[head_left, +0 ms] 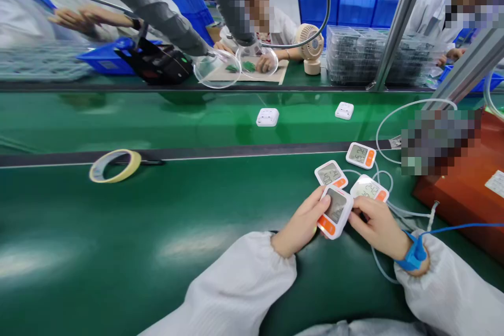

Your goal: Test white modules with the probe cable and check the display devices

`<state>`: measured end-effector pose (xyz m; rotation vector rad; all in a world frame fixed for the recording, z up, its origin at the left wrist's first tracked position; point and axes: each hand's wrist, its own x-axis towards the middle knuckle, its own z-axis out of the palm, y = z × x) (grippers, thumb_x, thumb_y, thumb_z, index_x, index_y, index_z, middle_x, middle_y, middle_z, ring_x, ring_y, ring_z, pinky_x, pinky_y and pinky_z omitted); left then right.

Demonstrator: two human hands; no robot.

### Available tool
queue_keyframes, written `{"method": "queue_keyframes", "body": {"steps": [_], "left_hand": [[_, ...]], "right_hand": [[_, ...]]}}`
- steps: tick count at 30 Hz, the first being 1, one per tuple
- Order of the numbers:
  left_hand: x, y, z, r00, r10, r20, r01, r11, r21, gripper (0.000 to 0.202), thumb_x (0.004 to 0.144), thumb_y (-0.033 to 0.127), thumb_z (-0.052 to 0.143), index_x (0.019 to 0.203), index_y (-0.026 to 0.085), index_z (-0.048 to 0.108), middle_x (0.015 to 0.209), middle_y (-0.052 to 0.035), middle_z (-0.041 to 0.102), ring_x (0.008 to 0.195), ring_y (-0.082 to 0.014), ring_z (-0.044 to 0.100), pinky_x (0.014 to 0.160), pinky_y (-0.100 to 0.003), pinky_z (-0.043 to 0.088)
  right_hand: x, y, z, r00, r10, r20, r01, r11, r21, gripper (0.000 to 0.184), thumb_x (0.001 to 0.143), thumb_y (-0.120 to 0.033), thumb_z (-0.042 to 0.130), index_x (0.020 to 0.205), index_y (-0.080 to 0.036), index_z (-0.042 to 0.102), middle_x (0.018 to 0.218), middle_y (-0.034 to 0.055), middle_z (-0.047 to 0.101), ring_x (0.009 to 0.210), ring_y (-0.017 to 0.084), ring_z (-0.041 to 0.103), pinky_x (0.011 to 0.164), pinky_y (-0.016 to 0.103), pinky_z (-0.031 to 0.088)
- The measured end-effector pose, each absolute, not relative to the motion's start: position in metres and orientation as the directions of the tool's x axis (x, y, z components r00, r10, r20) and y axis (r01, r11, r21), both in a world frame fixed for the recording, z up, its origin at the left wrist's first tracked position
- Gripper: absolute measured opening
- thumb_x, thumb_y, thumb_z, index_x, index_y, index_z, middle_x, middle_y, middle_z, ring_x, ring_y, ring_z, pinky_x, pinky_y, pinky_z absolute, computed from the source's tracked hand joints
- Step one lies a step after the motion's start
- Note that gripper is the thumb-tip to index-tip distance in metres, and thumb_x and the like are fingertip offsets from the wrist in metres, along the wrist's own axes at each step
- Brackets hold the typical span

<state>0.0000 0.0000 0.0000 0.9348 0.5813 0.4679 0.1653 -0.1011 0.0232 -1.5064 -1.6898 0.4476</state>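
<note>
On my feed, a broad lane opens over the table [129,241], from the left sleeve [240,278] out to the tape roll [134,166], an obstacle at the far edge. Just beyond the hands, three display units [359,155] block me up to that edge. Toward the right edge, looped tubing [409,214], a blue cord [464,226] and an orange-red box [460,199] crowd my right hand [378,224].

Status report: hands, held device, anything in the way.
Left hand holding orange-buttoned display unit. Right hand at its edge. Three similar units close beyond, tubing beside them.
</note>
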Motion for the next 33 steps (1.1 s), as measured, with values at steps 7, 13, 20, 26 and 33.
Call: {"method": "queue_keyframes", "body": {"steps": [7,13,20,26,33], "left_hand": [[-0.004,0.001,0.005,0.829,0.538,-0.151,-0.113,0.426,0.898,0.054,0.085,0.049,0.068,0.131,0.022,0.059,0.109,-0.0068,0.067,0.096,-0.0213,0.06,0.082,-0.029,0.047],[-0.004,0.005,0.013,0.883,0.453,-0.12,-0.123,0.472,0.873,0.059,0.078,0.034,0.076,0.133,0.021,0.057,0.112,-0.0083,0.066,0.094,-0.0208,0.061,0.083,-0.029,0.046],[-0.002,0.014,0.009,0.77,0.606,-0.202,-0.149,0.478,0.866,0.055,0.071,0.029,0.08,0.121,0.019,0.06,0.102,-0.0062,0.068,0.078,-0.0158,0.062,0.065,-0.023,0.046],[-0.013,0.052,0.007,0.501,0.84,-0.21,-0.204,0.35,0.914,0.057,0.071,0.028,0.078,0.121,0.019,0.053,0.093,-0.0032,0.069,0.073,-0.0141,0.065,0.069,-0.026,0.053],[-0.017,0.065,-0.004,0.33,0.939,-0.093,0.007,0.096,0.995,0.069,0.079,0.036,0.069,0.139,0.021,0.039,0.119,-0.0095,0.066,0.093,-0.0195,0.069,0.08,-0.033,0.057]], "right_hand": [[0.162,-0.106,0.027,0.065,0.946,0.317,0.704,0.181,-0.687,0.019,0.095,-0.019,0.047,0.08,-0.02,0.059,0.063,-0.0021,0.058,0.055,0.012,0.053,0.057,0.024,0.04],[0.162,-0.106,0.025,0.1,0.952,0.289,0.723,0.131,-0.679,0.022,0.088,-0.017,0.049,0.066,-0.02,0.047,0.058,-0.0035,0.053,0.051,0.011,0.049,0.052,0.023,0.035],[0.162,-0.106,0.018,-0.057,0.978,0.199,0.733,0.177,-0.656,0.012,0.087,-0.014,0.055,0.077,-0.019,0.06,0.064,-0.0033,0.06,0.057,0.011,0.056,0.057,0.022,0.039],[0.167,-0.105,0.019,-0.103,0.942,0.319,0.801,0.269,-0.535,0.014,0.096,-0.026,0.053,0.094,-0.019,0.065,0.082,0.0033,0.067,0.077,0.018,0.063,0.072,0.03,0.048],[0.197,-0.099,0.015,0.245,0.895,0.373,0.958,-0.164,-0.235,0.05,0.09,-0.038,0.063,0.133,-0.013,0.053,0.122,0.0173,0.061,0.107,0.035,0.058,0.086,0.047,0.05]]}}
